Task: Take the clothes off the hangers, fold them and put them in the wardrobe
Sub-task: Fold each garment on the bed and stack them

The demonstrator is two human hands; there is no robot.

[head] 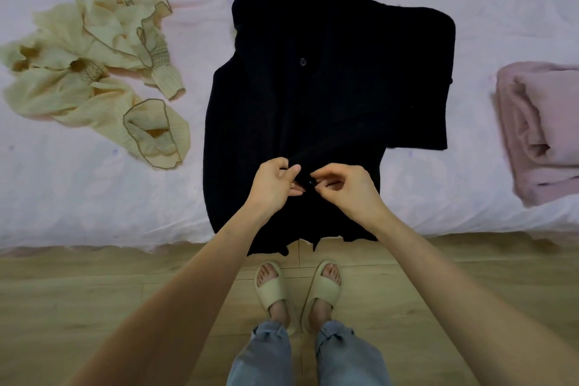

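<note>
Both hands pinch the black cardigan's front at a lower button.
Left hand point(275, 185) and right hand point(343, 189) grip the placket; black cardigan point(300, 103) lies flat on the bed point(94, 197). Step: buttoning before folding, apparently. Next: fold sleeves inward.

A cardigan point(313, 110) lies spread on the middle of the bed point(94, 204), its hem hanging over the near edge above the floor point(94, 291). A crumpled blouse point(94, 63) lies to its left, a folded garment point(542, 131) well apart to its right. Both hands point(272, 185) point(344, 191) meet on the cardigan's lower front.
</note>
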